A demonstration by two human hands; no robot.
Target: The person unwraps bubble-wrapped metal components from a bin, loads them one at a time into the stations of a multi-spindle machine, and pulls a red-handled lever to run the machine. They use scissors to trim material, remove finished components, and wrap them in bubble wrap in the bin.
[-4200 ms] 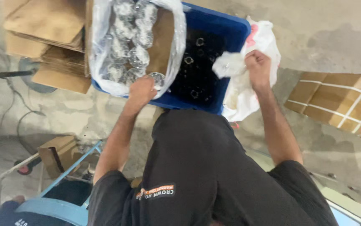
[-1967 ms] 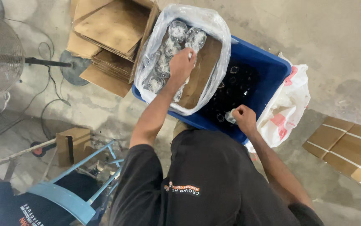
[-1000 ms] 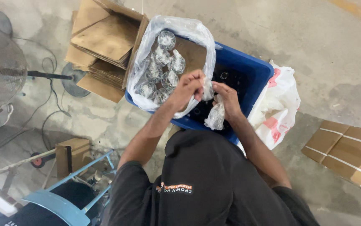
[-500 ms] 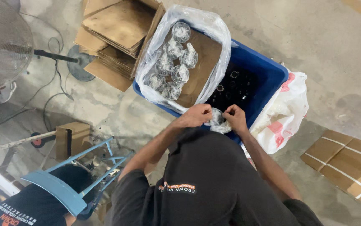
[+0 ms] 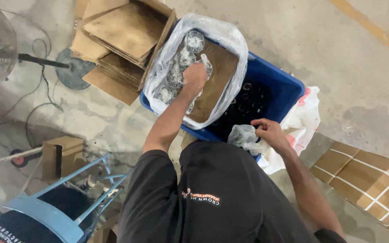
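Observation:
My left hand reaches into a cardboard box lined with a clear plastic bag; its fingers are closed around a small clear packet above several similar packets. Beside that box, small black ring parts lie inside the blue crate. At the crate's near rim, my right hand grips a crumpled small clear plastic bag.
Flattened cardboard is stacked left of the crate. A fan base with its cable lies on the concrete floor. A white plastic bag sits right of the crate, taped cardboard further right. A blue metal frame stands at lower left.
Half a second ago both hands were together at the crate's near rim. My left hand has since swung up into the lined box, while my right hand stays at the rim with a small bag.

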